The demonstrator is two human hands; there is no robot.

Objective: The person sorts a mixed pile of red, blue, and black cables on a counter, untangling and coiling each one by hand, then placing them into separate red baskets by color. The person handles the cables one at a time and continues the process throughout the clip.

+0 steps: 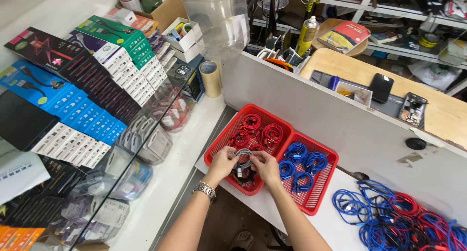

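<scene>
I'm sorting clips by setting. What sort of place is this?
Probably a small phone-accessory and repair shop: rows of boxed cables under a glass counter, red baskets of coiled cables, and a workbench with tools. Both hands, left and right, hold a grey cable.

Cable pile (408, 222) cut off bottom-right.

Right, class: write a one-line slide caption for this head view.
Both hands, left hand and right hand, hold a grey coiled cable over a red basket.
</scene>
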